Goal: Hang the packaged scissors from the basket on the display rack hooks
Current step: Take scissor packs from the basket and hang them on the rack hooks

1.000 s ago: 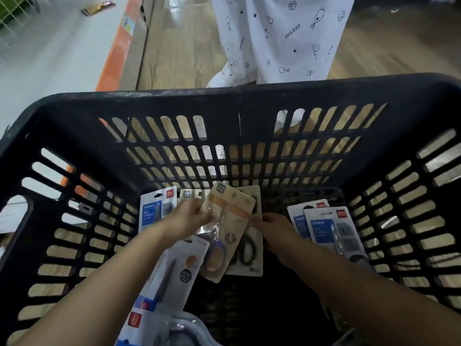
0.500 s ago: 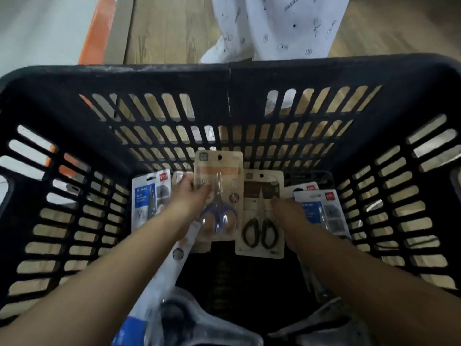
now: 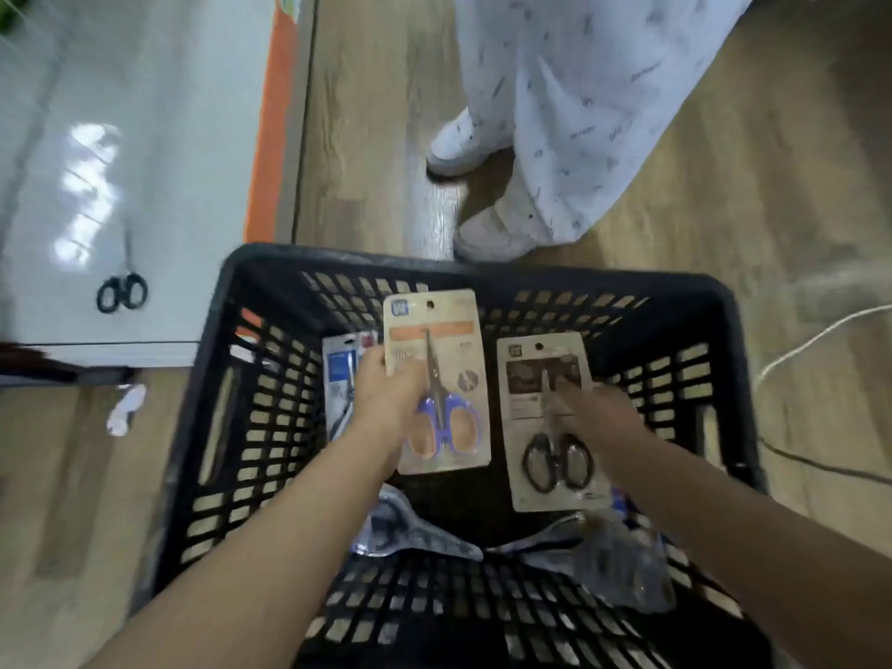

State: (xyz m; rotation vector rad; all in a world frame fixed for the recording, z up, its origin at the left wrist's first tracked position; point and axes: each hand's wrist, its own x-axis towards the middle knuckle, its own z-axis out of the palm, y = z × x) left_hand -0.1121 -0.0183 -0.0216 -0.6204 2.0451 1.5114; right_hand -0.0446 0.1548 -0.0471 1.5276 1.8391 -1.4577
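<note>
Above the black slotted plastic basket [image 3: 207,427], a beige card pack of purple-handled scissors [image 3: 437,383] is gripped by the left hand [image 3: 386,398], while a grey card pack of black-handled scissors [image 3: 550,422] is pinched by the right hand [image 3: 596,412].

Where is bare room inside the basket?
A dark bare strip of basket floor lies between the blue-handled pack and black-handled pack. The left wall by the blue pack and the near side's blister packs are crowded.
</note>
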